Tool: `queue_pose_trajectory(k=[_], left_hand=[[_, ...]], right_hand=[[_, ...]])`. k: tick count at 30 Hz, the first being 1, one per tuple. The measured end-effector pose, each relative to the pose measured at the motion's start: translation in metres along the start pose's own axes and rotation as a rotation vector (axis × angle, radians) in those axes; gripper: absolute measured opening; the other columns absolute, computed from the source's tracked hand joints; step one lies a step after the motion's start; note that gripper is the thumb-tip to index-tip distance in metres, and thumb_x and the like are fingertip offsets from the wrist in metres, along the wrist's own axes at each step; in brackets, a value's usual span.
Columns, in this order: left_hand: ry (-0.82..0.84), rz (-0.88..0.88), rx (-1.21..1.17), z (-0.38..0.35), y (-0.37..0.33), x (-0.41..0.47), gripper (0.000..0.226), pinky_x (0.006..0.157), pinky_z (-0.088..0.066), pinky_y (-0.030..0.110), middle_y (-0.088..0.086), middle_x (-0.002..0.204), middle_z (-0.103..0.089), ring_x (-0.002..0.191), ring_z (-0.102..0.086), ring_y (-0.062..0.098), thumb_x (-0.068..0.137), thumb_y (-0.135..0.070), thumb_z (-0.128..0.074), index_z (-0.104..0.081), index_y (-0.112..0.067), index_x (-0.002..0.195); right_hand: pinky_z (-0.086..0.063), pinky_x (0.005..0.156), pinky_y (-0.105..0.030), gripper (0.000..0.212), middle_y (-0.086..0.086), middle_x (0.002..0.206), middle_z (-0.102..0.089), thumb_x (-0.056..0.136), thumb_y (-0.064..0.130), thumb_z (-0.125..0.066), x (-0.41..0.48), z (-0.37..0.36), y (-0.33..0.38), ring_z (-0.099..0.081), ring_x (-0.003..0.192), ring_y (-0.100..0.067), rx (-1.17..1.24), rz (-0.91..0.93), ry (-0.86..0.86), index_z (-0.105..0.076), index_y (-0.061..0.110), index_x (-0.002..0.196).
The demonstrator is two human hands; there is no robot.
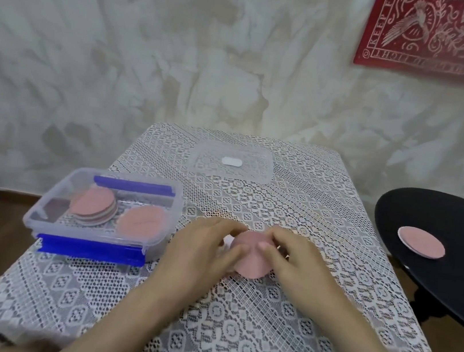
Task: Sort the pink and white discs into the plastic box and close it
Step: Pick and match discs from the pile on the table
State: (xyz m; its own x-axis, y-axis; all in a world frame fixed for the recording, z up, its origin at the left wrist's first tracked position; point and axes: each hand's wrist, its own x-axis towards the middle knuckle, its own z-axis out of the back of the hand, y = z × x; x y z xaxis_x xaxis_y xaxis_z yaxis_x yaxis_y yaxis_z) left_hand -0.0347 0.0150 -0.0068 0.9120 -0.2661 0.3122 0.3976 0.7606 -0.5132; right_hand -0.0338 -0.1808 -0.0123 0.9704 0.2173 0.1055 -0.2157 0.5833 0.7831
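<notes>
A clear plastic box [38,211] with blue clips stands open at the table's left. Inside it a stack of pink and white discs [93,206] leans beside another pink disc [142,221]. Its clear lid [257,176] lies flat at the back of the table. Both my hands meet at the table's middle over a pink disc [250,264]. My left hand [202,246] and my right hand [288,255] pinch it from either side with curled fingers. One more pink disc with a white rim [421,242] lies on the black round table at the right.
A white lace cloth [232,326] covers the small square table. A black round table [451,269] stands close on the right. A pale textured wall rises behind, with a red hanging [444,35] at the upper right. Wooden floor shows at the left.
</notes>
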Motion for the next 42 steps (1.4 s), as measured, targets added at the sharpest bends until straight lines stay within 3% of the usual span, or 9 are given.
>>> queue_pose_trajectory(k=[6,8,10,13,16,18,21,31,42], left_hand=[[0.032,0.015,-0.136,-0.01,0.004,0.008,0.019,0.064,-0.055,0.038,-0.012,0.081,-0.067,0.074,-0.062,0.004,0.096,-0.048,-0.058,-0.064,-0.031,0.096],[0.027,0.024,-0.112,-0.011,0.006,0.011,0.015,0.061,-0.05,0.028,-0.013,0.078,-0.064,0.071,-0.058,0.001,0.098,-0.043,-0.057,-0.061,-0.03,0.092],[0.004,0.049,-0.107,-0.009,0.009,0.014,0.014,0.057,-0.04,0.02,-0.014,0.076,-0.062,0.07,-0.055,0.001,0.1,-0.039,-0.056,-0.055,-0.031,0.088],[0.0,0.092,-0.14,-0.006,0.014,0.018,0.017,0.059,-0.04,0.025,-0.013,0.077,-0.062,0.076,-0.054,0.002,0.102,-0.035,-0.052,-0.051,-0.03,0.086],[0.002,0.115,-0.157,-0.006,0.016,0.02,0.018,0.058,-0.037,0.026,-0.012,0.076,-0.06,0.076,-0.053,0.0,0.104,-0.033,-0.048,-0.048,-0.031,0.086],[0.009,0.121,-0.157,-0.007,0.017,0.021,0.018,0.058,-0.036,0.026,-0.012,0.076,-0.06,0.075,-0.053,0.0,0.105,-0.032,-0.047,-0.047,-0.032,0.086],[0.023,0.13,-0.15,-0.009,0.019,0.023,0.014,0.065,-0.044,0.032,-0.011,0.079,-0.06,0.073,-0.053,0.002,0.105,-0.033,-0.046,-0.049,-0.03,0.091],[0.023,0.151,-0.11,-0.011,0.016,0.023,0.006,0.07,-0.05,0.036,-0.013,0.082,-0.061,0.075,-0.055,0.001,0.102,-0.031,-0.047,-0.049,-0.034,0.098],[0.016,0.177,-0.145,-0.008,0.008,0.016,0.017,0.07,-0.052,0.04,-0.012,0.087,-0.063,0.077,-0.058,0.006,0.095,-0.02,-0.05,-0.052,-0.035,0.102]], right_hand=[[-0.045,0.057,-0.044,0.022,0.0,0.073,-0.064,0.105,0.026,-0.05,0.005,0.003,-0.012,-0.053,0.061,-0.026,0.054,-0.004,0.069,-0.065,0.032,0.091],[-0.048,0.058,-0.043,0.024,0.004,0.074,-0.065,0.105,0.022,-0.048,0.008,0.006,-0.014,-0.057,0.062,-0.025,-0.009,-0.011,0.057,-0.068,0.034,0.097],[-0.045,0.057,-0.03,0.024,0.016,0.077,-0.067,0.104,0.023,-0.05,0.012,0.011,-0.017,-0.06,0.062,-0.014,-0.094,-0.027,0.014,-0.069,0.038,0.107],[-0.047,0.074,-0.026,0.026,0.02,0.1,-0.064,0.099,0.037,-0.059,0.02,0.023,-0.022,-0.061,0.084,-0.004,-0.313,-0.11,0.001,-0.063,0.037,0.125],[-0.048,0.095,-0.041,0.057,0.014,0.128,-0.051,0.089,0.055,-0.066,0.028,0.032,-0.025,-0.058,0.111,-0.017,-0.465,-0.225,0.028,-0.051,0.036,0.141],[-0.048,0.096,-0.044,0.067,0.013,0.135,-0.047,0.085,0.061,-0.068,0.032,0.036,-0.026,-0.057,0.116,-0.021,-0.495,-0.256,0.05,-0.047,0.037,0.144],[-0.046,0.085,-0.037,0.061,0.013,0.129,-0.049,0.084,0.06,-0.069,0.038,0.036,-0.027,-0.057,0.108,-0.017,-0.485,-0.269,0.073,-0.051,0.038,0.138],[-0.052,0.087,-0.042,0.053,0.011,0.121,-0.052,0.081,0.054,-0.075,0.049,0.034,-0.028,-0.058,0.103,-0.018,-0.395,-0.294,0.03,-0.054,0.036,0.126],[-0.041,0.063,-0.03,0.013,0.015,0.095,-0.059,0.095,0.039,-0.064,0.036,0.036,-0.029,-0.054,0.084,-0.008,-0.323,-0.208,-0.059,-0.053,0.031,0.097]])
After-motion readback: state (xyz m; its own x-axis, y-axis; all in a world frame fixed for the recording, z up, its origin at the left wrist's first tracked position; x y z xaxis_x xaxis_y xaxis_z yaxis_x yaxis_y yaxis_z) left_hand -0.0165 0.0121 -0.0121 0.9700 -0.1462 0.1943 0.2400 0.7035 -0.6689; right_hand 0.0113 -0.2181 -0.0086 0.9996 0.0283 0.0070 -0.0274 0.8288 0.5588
